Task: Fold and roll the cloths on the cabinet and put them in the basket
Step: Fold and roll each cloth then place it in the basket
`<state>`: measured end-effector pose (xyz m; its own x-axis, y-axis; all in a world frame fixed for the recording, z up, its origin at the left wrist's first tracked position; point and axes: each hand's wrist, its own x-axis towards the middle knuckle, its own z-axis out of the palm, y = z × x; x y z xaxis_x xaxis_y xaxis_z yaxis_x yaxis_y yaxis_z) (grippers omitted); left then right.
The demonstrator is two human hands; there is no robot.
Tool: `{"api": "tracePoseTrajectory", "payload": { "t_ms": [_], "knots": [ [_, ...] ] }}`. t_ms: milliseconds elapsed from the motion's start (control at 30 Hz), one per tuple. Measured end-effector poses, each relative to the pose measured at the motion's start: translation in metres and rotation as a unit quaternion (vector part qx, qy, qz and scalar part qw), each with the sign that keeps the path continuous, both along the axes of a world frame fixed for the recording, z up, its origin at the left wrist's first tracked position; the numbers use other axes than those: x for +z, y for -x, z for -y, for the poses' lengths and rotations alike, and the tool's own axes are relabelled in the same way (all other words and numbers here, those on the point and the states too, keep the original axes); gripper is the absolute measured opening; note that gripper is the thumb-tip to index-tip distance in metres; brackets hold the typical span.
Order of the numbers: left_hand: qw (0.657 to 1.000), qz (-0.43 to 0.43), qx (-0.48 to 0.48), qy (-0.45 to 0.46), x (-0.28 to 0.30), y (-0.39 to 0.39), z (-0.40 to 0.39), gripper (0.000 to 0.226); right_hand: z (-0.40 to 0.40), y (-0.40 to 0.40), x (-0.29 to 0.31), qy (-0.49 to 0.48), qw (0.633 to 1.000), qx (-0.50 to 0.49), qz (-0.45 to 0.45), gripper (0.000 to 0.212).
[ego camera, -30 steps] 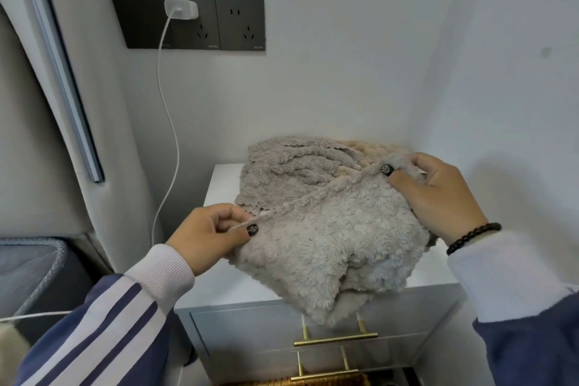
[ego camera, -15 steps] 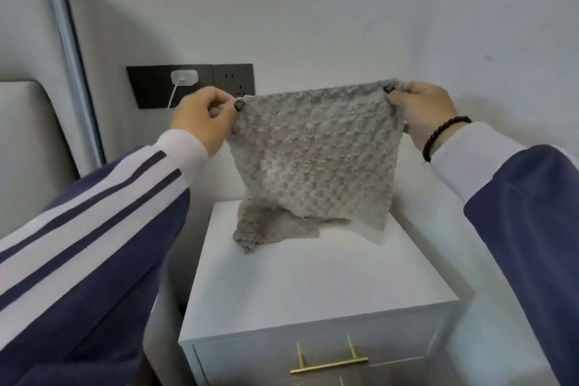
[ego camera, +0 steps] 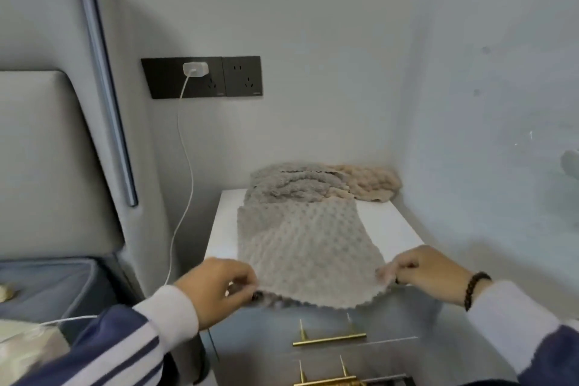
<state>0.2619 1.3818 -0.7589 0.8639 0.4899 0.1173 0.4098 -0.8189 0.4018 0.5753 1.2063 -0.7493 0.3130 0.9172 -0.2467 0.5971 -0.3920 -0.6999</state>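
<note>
A grey dimpled fleece cloth (ego camera: pixel 305 244) lies spread flat on the white cabinet top (ego camera: pixel 394 227). The left hand (ego camera: pixel 219 287) and right hand (ego camera: pixel 427 271) pinch its near corners. Crumpled grey and beige cloths (ego camera: pixel 326 183) sit behind it.

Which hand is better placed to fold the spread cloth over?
Neither clearly: left hand and right hand each pinch a near corner of the grey cloth on the cabinet. Likely both together.
</note>
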Motion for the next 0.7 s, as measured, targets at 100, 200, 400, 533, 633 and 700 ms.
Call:
{"api": "tracePoseTrajectory", "payload": {
  "t_ms": [100, 200, 400, 533, 633, 700],
  "knots": [
    [0.999, -0.026, -0.001, 0.046, -0.023, 0.000, 0.010, 0.017, 0.001, 0.011, -0.017, 0.010, 0.999, -0.011, 0.029, 0.039],
    [0.995, 0.033, 0.047, 0.076, -0.025, -0.013, 0.010, 0.022, -0.009, 0.018, -0.012, -0.077, 0.993, -0.056, 0.077, 0.032],
    [0.980, 0.156, 0.126, 0.007, -0.040, -0.059, -0.001, 0.021, -0.057, 0.051, -0.018, -0.244, 0.962, -0.070, 0.102, 0.025],
    [0.989, 0.105, 0.103, -0.020, -0.052, -0.092, -0.010, 0.039, -0.099, 0.070, -0.034, -0.249, 0.955, 0.020, 0.161, 0.034],
    [0.992, 0.056, 0.111, -0.038, -0.056, -0.111, -0.027, 0.052, -0.128, 0.071, -0.046, -0.227, 0.947, 0.078, 0.212, 0.044],
    [0.991, 0.039, 0.123, -0.039, -0.058, -0.119, -0.040, 0.055, -0.142, 0.066, -0.055, -0.188, 0.951, 0.089, 0.229, 0.047]
  ]
}}
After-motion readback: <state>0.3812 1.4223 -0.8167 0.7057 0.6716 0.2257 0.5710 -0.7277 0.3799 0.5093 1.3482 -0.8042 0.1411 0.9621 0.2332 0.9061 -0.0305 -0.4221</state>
